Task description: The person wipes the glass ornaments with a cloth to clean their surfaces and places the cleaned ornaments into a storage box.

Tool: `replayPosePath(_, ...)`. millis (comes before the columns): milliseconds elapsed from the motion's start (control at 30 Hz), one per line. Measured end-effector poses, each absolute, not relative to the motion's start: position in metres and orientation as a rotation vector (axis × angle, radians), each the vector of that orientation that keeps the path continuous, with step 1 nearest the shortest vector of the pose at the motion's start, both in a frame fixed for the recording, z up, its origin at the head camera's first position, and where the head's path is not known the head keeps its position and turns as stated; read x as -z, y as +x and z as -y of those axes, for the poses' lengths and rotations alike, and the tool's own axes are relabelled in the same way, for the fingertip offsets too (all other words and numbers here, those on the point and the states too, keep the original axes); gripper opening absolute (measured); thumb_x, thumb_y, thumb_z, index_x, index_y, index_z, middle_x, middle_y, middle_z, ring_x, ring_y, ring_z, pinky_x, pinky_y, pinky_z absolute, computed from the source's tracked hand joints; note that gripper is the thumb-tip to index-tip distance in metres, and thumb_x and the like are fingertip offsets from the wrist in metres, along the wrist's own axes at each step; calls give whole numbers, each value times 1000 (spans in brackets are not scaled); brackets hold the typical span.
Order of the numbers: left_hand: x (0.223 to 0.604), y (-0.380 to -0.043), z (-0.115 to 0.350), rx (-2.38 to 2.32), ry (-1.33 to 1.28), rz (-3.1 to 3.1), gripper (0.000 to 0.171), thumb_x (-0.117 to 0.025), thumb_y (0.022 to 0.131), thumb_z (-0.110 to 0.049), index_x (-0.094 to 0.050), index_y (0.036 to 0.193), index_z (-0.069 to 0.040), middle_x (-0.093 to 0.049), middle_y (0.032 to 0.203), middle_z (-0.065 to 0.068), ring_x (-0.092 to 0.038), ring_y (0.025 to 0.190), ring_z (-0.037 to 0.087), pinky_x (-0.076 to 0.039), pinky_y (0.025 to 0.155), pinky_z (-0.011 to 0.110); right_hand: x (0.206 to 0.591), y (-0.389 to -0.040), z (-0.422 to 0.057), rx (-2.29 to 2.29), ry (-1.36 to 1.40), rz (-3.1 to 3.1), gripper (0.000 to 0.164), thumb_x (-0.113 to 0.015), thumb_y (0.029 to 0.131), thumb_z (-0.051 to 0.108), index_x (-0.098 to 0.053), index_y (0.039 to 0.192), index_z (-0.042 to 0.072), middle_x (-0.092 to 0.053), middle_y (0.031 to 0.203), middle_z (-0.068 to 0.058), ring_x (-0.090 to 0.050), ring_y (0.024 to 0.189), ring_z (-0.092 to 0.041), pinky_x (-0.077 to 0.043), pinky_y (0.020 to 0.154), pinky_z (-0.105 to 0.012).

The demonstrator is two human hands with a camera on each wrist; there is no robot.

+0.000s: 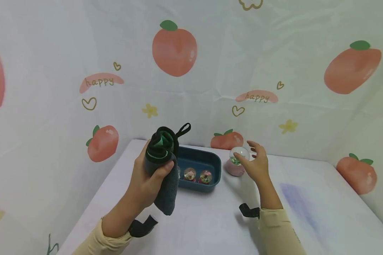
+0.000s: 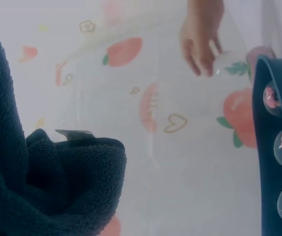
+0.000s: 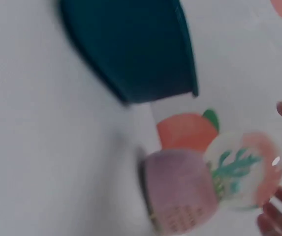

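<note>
Held fast in the left grip (image 1: 145, 186), fingers and thumb wrapped round: bundled slate-blue plush cloth (image 1: 167, 191) with black trim, green inner folds and a black loop. Raised over the white-covered desk (image 1: 210, 219), hiding the left end of a dark teal rectangular tray (image 1: 198, 186) in the head view.

At the right grip (image 1: 256, 164): fingers spread, thumb apart, nothing visibly pinched. Cannot tell whether touching or just short of the clear round globe on a pink base (image 1: 233, 166), green plant-like figure inside. Standing on the desk, just right of the tray. Inside the tray, in a row: three smaller clear globes (image 1: 189, 174).

Step in hand, by judgement: a reach for the large globe, cloth at the ready. Next move: probably calling for a light, even closing round the slick curve, base kept steady.

Writing: "happy" legible twice on the white fruit-printed backdrop (image 1: 226, 71). Faint reddish marks on the pink base, too blurred to read. Small pale tab (image 2: 75, 133) on the cloth, no lettering legible. No brand made out.
</note>
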State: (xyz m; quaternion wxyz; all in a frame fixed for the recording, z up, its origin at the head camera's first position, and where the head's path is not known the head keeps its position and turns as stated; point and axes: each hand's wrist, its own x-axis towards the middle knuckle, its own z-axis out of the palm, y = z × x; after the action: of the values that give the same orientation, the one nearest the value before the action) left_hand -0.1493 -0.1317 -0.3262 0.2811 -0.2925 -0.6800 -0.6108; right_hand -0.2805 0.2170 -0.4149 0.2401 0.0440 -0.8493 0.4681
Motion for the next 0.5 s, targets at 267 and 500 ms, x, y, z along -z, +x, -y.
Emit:
replayPosePath(267, 329, -150, 132, 1646, -779, 1857, 45, -62, 90, -4, -58, 135, -5, -63, 103, 6, -67, 89, 20, -60, 79, 32, 438, -289, -228, -1529, -103, 2616, 103, -87, 87, 34, -25, 166, 9, -36, 164, -24, -40, 147, -42, -42, 117, -59)
replayPosePath(500, 328, -151, 130, 1658, -809, 1832, 46, -60, 91, -3, -59, 137, -7, -63, 104, 6, -67, 90, 19, -60, 79, 31, 451, -288, -229, -1666, -139, 2631, 94, -85, 89, 26, -30, 160, -1, -42, 158, -22, -45, 136, -37, -42, 110, -48)
